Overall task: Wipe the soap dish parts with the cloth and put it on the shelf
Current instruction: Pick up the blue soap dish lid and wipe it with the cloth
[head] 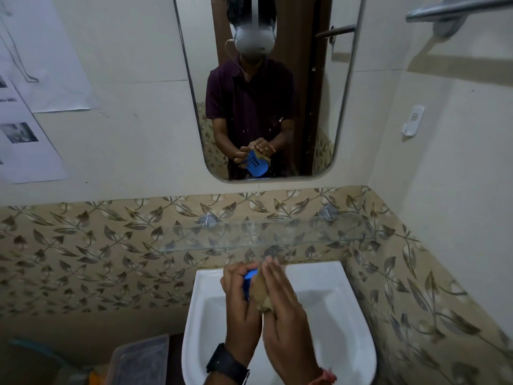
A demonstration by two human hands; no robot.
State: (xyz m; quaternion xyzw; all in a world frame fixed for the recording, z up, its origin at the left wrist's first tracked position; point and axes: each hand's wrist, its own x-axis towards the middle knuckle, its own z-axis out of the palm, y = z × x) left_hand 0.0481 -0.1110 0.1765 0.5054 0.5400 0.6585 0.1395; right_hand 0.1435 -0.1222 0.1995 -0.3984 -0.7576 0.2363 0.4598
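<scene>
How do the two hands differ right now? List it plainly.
The left hand grips the blue soap dish part and wears a black watch; the right hand presses the tan cloth against that part and has a reddish wrist thread. Both are held over the white sink.

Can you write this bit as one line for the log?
left hand: holds blue soap dish part | right hand: wiping with cloth | over sink

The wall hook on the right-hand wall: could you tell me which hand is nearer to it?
Right. The right hand, pressing the cloth, is on the side of the wall hook; the left hand sits beyond it.
</scene>
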